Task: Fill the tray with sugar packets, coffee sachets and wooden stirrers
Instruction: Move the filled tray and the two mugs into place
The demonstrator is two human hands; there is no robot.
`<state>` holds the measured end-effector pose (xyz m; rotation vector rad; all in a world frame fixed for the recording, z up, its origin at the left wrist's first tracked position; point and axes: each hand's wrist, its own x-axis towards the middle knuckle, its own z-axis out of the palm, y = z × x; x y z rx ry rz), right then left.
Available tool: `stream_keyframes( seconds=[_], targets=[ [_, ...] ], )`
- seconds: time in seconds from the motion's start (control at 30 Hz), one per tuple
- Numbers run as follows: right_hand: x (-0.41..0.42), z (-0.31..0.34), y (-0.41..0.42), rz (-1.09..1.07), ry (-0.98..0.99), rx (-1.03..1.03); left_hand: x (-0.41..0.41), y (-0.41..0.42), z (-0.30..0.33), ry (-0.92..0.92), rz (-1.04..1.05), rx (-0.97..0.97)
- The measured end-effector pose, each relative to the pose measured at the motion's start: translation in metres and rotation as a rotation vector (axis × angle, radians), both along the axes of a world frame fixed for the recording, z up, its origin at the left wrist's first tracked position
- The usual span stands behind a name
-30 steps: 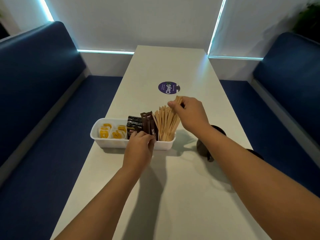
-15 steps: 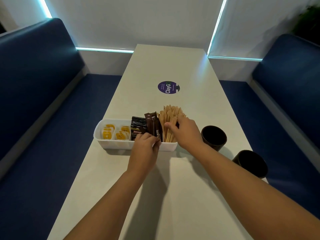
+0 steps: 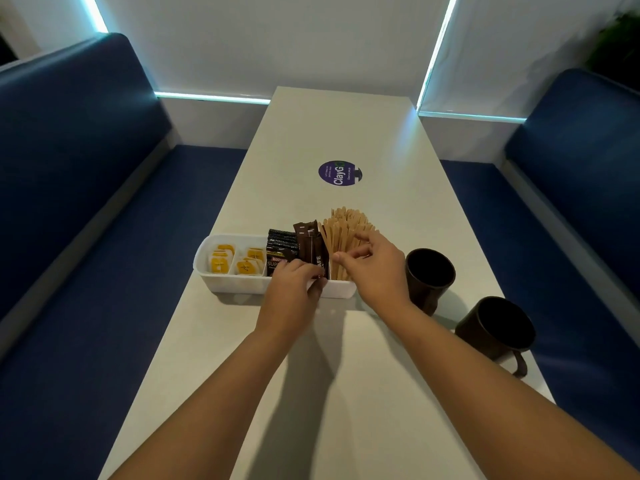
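Your left hand (image 3: 294, 289) curls over the near rim of the white plastic tray (image 3: 239, 289), fingers on the dark coffee sachets (image 3: 294, 247); whether it pinches one is hidden. Your right hand (image 3: 374, 268) pinches the pale wooden stirrers (image 3: 343, 230). The long white table (image 3: 346, 393) sits between blue benches.

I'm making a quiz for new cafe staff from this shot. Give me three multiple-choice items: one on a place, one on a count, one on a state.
1. Where in the white tray do the wooden stirrers stand?
A. right end
B. left end
C. middle

2. How many dark mugs are on the table?
A. one
B. two
C. four

3. What is the left hand doing?
A. lying flat on the table
B. lifting a mug
C. gripping the tray's near wall

Answers: 1 A, they fill the compartment nearest the right hand. 2 B, the near mug and far mug. 3 C, its fingers curl over the rim.
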<state>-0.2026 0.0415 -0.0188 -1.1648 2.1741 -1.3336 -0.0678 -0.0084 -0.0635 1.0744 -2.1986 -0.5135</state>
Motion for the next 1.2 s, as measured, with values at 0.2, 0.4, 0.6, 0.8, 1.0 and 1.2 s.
stream_keyframes(
  seconds=[0.2,0.4,0.6,0.8,1.0,1.2],
  targets=[
    [0.006,0.001,0.022,-0.032,0.021,-0.09,0.018,0.003,0.023,0.101,0.024,-0.087],
    [0.012,-0.016,0.048,-0.011,0.047,0.016,0.053,0.001,0.041,0.118,0.18,-0.034],
    [0.022,-0.024,0.043,0.027,-0.117,0.137,0.086,-0.021,0.031,0.046,0.272,0.142],
    [0.032,-0.037,0.023,-0.032,-0.328,0.169,0.105,-0.045,-0.003,0.251,0.328,0.483],
    [0.036,-0.058,-0.001,-0.146,-0.389,0.063,0.106,-0.064,-0.024,0.417,0.287,0.644],
    [0.028,-0.055,-0.019,-0.206,-0.354,0.002,0.092,-0.079,-0.026,0.497,0.26,0.607]
  ],
)
